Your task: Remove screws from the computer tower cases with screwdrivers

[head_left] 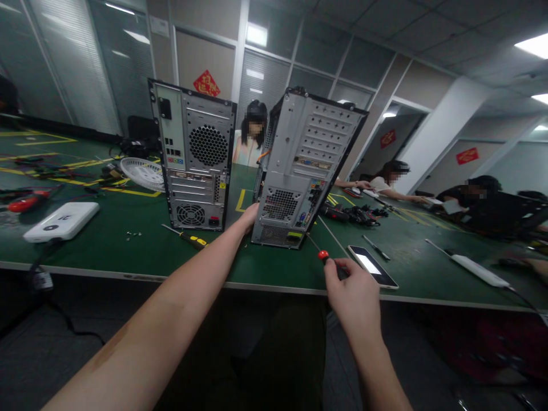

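Note:
A grey computer tower (312, 137) stands upright before me, its rear panel toward me and slightly tilted in view. My right hand (353, 288) is closed around a screwdriver with a red and black handle (323, 256). Its thin shaft points at the lower right corner of that panel, with the tip seemingly at the edge. My left hand (252, 214) reaches to the left side of the same tower; its fingers are hidden behind the case. A second computer tower (192, 165) stands to the left, also rear side forward. Between them lies a yellow and black screwdriver (192, 240).
On the left are a white power bank (62, 221), small screws (134, 234), a white basket (143, 173) and red-handled pliers (28, 201). A lit tablet-like device (372, 267), a pen-like tool (377, 248) and black cables (359, 214) lie right. Other people sit across the green table (274, 279).

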`<state>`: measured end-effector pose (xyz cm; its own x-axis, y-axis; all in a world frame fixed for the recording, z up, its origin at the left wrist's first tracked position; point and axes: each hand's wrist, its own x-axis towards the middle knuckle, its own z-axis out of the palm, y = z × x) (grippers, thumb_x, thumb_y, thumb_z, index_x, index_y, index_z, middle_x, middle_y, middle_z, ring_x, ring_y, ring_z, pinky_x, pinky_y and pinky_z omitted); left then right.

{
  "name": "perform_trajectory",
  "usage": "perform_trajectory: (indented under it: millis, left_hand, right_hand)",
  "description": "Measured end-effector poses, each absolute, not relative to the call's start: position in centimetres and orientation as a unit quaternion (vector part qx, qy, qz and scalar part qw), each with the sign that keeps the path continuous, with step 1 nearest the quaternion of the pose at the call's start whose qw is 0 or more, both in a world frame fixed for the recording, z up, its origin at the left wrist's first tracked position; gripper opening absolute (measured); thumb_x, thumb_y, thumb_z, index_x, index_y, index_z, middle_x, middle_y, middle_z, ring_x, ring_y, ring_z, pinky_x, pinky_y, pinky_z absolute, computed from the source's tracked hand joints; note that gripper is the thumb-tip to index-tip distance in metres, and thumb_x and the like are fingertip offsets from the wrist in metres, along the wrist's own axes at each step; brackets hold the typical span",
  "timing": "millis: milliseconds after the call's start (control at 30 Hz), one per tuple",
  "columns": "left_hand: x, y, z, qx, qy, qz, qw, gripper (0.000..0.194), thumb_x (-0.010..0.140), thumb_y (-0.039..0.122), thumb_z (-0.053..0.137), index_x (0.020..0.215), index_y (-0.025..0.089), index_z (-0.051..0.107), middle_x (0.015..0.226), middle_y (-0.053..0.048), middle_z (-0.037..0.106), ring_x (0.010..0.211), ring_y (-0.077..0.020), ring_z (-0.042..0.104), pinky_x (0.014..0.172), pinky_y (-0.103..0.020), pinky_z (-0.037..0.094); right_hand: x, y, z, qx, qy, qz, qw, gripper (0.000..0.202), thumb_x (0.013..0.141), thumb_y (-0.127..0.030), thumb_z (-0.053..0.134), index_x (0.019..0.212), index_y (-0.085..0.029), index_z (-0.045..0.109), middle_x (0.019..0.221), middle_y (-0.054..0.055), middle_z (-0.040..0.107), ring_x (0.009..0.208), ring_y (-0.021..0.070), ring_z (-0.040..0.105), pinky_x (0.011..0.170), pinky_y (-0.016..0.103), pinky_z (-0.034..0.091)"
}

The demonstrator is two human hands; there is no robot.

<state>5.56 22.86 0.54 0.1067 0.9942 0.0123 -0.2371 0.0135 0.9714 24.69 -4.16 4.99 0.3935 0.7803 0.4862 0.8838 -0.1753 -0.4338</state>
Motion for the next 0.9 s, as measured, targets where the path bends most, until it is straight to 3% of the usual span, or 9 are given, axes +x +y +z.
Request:
perform_trajectory:
  millis: [200, 367, 500, 633, 900]
  left_hand:
    - [5.8, 22.5, 0.7, 0.458, 0.403, 0.525, 0.594, 0.024, 0.087, 0.040, 0.071, 0.098, 0.021, 0.082, 0.074, -0.006, 0.077, 0.084, -0.0231, 0.075, 0.082, -0.031, 0.057]
    - [5.9, 22.0, 1.0, 0.440, 0.415, 0.558, 0.568, 0.024, 0.089, 0.031, 0.073, 0.108, 0.018, 0.080, 0.081, -0.007, 0.080, 0.090, -0.0227, 0.073, 0.093, -0.035, 0.056]
    - [5.8, 21.7, 1.1, 0.433, 0.419, 0.564, 0.564, 0.022, 0.092, 0.027, 0.072, 0.109, 0.015, 0.078, 0.086, -0.009, 0.081, 0.097, -0.0242, 0.072, 0.097, -0.036, 0.055]
    - [5.9, 21.4, 1.2, 0.429, 0.415, 0.570, 0.565, 0.020, 0.092, 0.027, 0.072, 0.107, 0.015, 0.078, 0.089, -0.010, 0.082, 0.101, -0.0243, 0.072, 0.099, -0.036, 0.055]
    - [5.8, 21.2, 1.3, 0.425, 0.405, 0.569, 0.577, 0.022, 0.093, 0.026, 0.072, 0.111, 0.015, 0.077, 0.095, -0.011, 0.082, 0.104, -0.0245, 0.072, 0.101, -0.036, 0.054]
  right_hand:
    - [24.6, -4.3, 4.1, -0.758, -0.521, -0.041, 0.391, 0.041, 0.091, -0.055, 0.051, 0.089, -0.021, 0.074, 0.083, 0.014, 0.076, 0.075, 0.0302, 0.068, 0.069, 0.036, 0.043]
    - [25.1, -4.2, 3.7, -0.754, -0.499, 0.007, 0.428, 0.044, 0.084, -0.062, 0.057, 0.101, -0.022, 0.068, 0.077, 0.009, 0.073, 0.074, 0.0296, 0.067, 0.068, 0.036, 0.044]
    - [25.5, -4.5, 3.7, -0.722, -0.545, -0.038, 0.425, 0.032, 0.076, -0.049, 0.061, 0.096, -0.024, 0.060, 0.089, 0.008, 0.071, 0.076, 0.0253, 0.065, 0.069, 0.034, 0.046]
    - [25.2, -5.1, 3.8, -0.698, -0.580, -0.097, 0.409, 0.027, 0.087, -0.046, 0.056, 0.097, -0.023, 0.064, 0.092, 0.010, 0.071, 0.082, 0.0262, 0.067, 0.074, 0.035, 0.047]
    - [24.8, -5.2, 4.2, -0.735, -0.592, -0.097, 0.316, 0.031, 0.102, -0.045, 0.047, 0.108, -0.022, 0.067, 0.079, 0.007, 0.070, 0.069, 0.0262, 0.064, 0.066, 0.033, 0.039]
